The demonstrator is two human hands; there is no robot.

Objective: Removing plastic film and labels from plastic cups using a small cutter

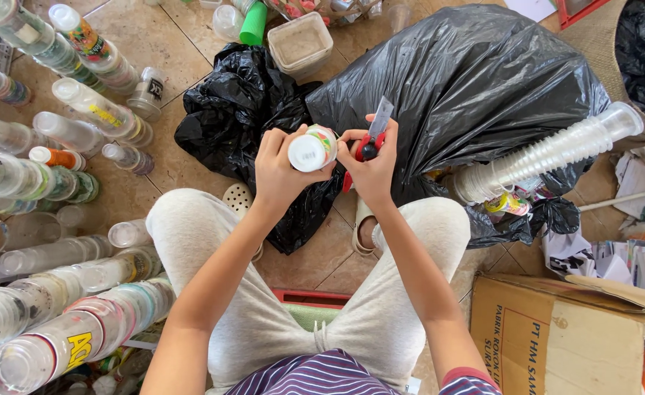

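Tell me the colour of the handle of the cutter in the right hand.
Red, with a black knob; the cutter shows in the head view.

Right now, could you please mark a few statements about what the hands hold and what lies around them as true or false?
1. The left hand holds a small plastic cup with a colourful label. True.
2. The right hand holds a green marker. False: it holds a red utility knife with its blade out.
3. A large black plastic bag lies on the floor beyond the hands. True.
4. The nested stack of clear cups by the bag stands upright. False: it lies on its side.
5. A cardboard box sits on the person's right. True.
6. The person's left side holds only folded paper. False: long rows of stacked cups lie there.
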